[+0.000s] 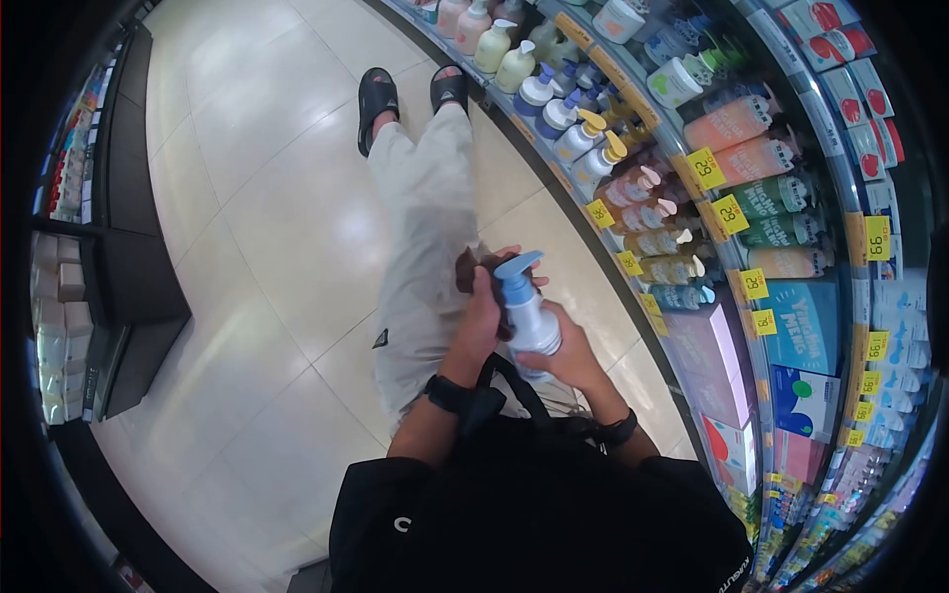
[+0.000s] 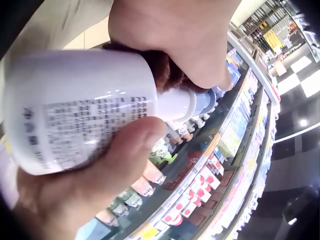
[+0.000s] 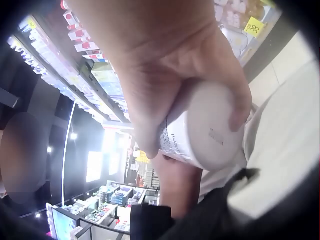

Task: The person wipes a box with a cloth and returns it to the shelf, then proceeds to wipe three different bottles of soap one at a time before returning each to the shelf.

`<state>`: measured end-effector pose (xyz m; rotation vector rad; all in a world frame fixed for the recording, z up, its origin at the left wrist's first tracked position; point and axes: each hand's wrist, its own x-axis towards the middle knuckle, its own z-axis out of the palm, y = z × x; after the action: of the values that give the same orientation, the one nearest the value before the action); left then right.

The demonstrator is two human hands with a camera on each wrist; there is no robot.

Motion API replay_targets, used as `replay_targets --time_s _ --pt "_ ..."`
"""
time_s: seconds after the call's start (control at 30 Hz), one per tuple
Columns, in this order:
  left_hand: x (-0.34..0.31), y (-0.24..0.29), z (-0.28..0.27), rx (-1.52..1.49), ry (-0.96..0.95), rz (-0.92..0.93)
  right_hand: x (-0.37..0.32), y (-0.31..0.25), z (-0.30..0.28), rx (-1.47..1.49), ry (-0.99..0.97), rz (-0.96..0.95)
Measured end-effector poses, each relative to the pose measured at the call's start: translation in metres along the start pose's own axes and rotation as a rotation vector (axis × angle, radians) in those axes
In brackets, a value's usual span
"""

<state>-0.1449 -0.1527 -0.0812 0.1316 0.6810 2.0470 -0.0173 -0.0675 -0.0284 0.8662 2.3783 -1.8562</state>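
Observation:
A white pump bottle (image 1: 534, 324) with a light blue pump head (image 1: 518, 271) is held in front of the body. My right hand (image 1: 573, 358) grips its lower body; in the right wrist view those fingers curl round the bottle near its flat base (image 3: 216, 134). My left hand (image 1: 478, 314) is at the bottle's neck, holding a dark brown, soft-looking cloth (image 2: 161, 70) against it. Part of the cloth sticks out beside the left thumb in the head view. Small printed text (image 2: 87, 127) covers the side of the bottle facing the left wrist camera.
Along the right, a curved store shelf (image 1: 682, 138) carries rows of pump bottles (image 1: 583, 138), boxes (image 1: 806, 321) and yellow price tags (image 1: 730, 214). A dark display unit (image 1: 129, 237) stands at the left. Pale tiled floor (image 1: 267, 227) lies between them, under the person's sandals (image 1: 378, 104).

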Motion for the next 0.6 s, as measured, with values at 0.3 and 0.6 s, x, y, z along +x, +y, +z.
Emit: replay_targets --time_s 0.3,0.6 --pt "0.003 -0.025 -0.006 0.135 0.165 -0.085 0.017 -0.005 -0.023 0.290 0.093 -0.070" --pt "-0.010 -0.009 0.009 0.073 0.155 -0.220 0.030 -0.007 -0.018 0.451 0.402 -0.269"
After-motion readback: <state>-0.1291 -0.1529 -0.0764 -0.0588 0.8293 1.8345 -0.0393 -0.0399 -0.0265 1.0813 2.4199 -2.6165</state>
